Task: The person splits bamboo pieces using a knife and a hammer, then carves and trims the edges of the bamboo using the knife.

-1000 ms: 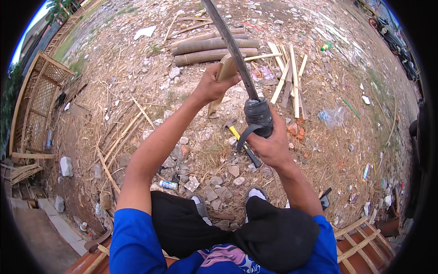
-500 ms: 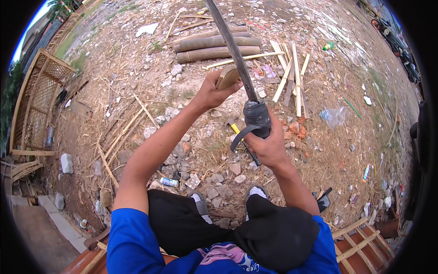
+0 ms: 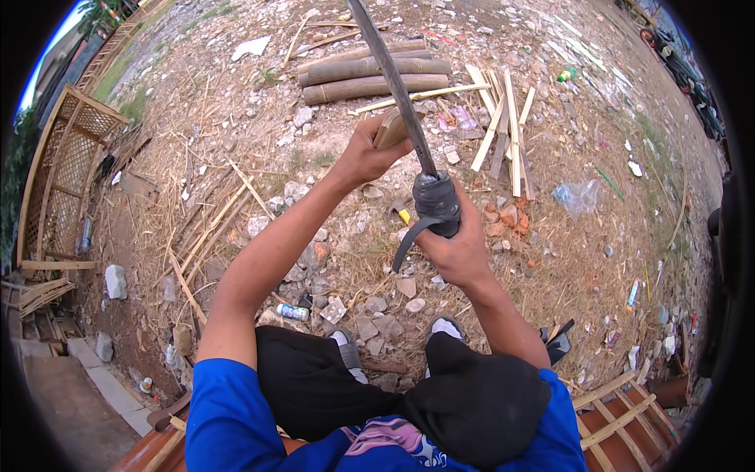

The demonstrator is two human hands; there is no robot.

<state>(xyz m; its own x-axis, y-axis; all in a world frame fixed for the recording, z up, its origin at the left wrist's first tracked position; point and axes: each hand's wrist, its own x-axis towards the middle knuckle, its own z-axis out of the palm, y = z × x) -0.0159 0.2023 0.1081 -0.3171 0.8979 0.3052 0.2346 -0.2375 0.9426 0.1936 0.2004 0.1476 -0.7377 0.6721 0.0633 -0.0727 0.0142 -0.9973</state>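
Observation:
My right hand is wrapped round the black-taped handle of a machete, with a loose strip of tape curling off its left side. The long dark blade rises up and leftward, its tip beyond the top of the view. In my left hand is a short piece of split bamboo, gripped at its side. The blade passes just right of the bamboo and overlaps its edge; I cannot tell whether they touch. A yellow-handled hammer lies on the ground, partly hidden behind the machete handle.
Thick bamboo poles lie ahead, with pale split strips to their right. Stones and broken brick litter the dry ground. A lattice frame stands at left, a can lies near my left foot, and motorcycles stand far right.
The machete handle and my right hand have shifted slightly left, and the blade has moved left with them across the bamboo's edge. My left hand has moved a little to the left.

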